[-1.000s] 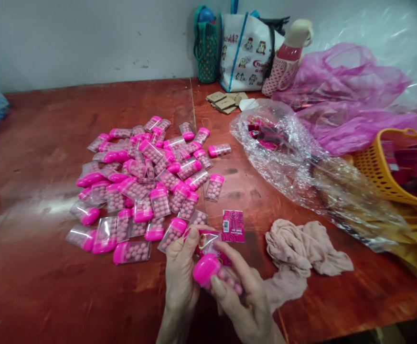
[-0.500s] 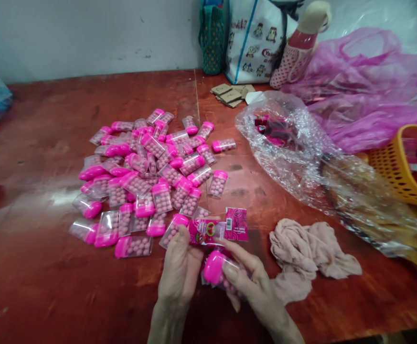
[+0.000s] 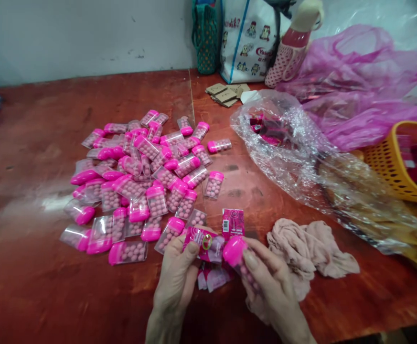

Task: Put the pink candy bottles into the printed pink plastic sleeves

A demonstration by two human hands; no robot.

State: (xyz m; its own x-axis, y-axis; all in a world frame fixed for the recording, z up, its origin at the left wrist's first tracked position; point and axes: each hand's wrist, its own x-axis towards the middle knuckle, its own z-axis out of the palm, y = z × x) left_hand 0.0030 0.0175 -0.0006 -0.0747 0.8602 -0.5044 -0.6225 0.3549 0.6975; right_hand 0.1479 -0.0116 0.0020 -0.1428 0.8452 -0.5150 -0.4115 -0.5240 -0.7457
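One container (image 3: 244,272), gripped by right hand (image 3: 274,282), slants cap (image 3: 234,250) leftward; left hand (image 3: 179,267) pinches wrapper (image 3: 213,247).

Has a pale grey wall (image 3: 86,38) at the back, marked with a few small dark scuffs (image 3: 140,57). Shows a worn reddish-brown counter (image 3: 32,296) against it, split by a thin seam (image 3: 191,93) near the middle. Catches whitish glare (image 3: 55,204) at left.

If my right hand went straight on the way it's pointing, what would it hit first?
Probably the printed label in your left hand: it sits just past the tub your right hand holds, though depth is unclear from this view.
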